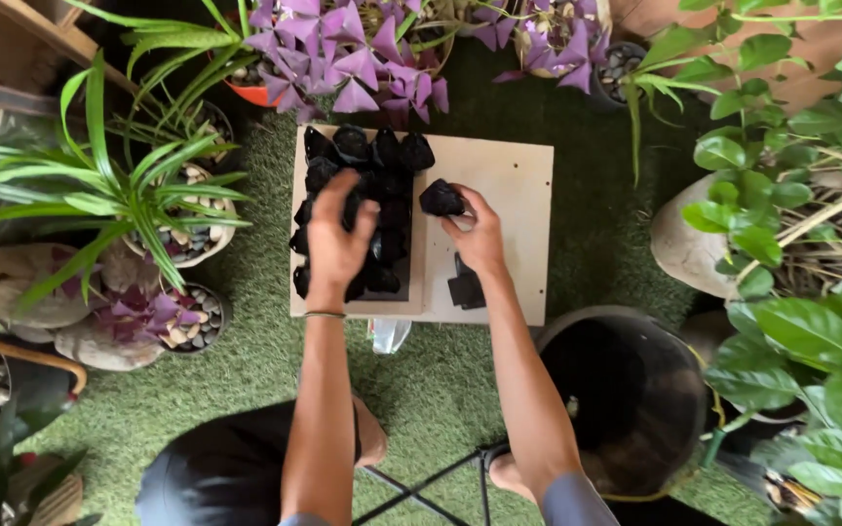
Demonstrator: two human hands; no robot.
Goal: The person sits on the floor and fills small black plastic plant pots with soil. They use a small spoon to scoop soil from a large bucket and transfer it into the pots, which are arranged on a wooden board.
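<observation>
While the right hand (479, 239) pinches one black lump (440, 199) between thumb and fingers (462, 216), holding it just above the pale board (509, 180), the left hand (335, 239) lies palm-down on the black pile (382, 156), fingers curled and loosely spread over the lumps; whether it grips one, cannot tell. Pile fills the left half of the board in rough rows, lumps touching each other. Judgement: keep the pinch firm but light, since the lump looks irregular and crumbly, and set it flush against the pile's right edge rather than dropping it. Left hand does best steadying the row so neighbours don't shift. A small flat black piece (465, 287) lies on the board under the right wrist; worth lifting the wrist clear of it. Board right half is bare, so that is the open room. Board edges sit on green artificial turf (440, 390). Tight surroundings: purple-leaved plant (353, 58) overhangs the far edge, spider plant pot (182, 219) crowds the left, dark round bucket (626, 399) sits near the right elbow. Elbows should stay in.
</observation>
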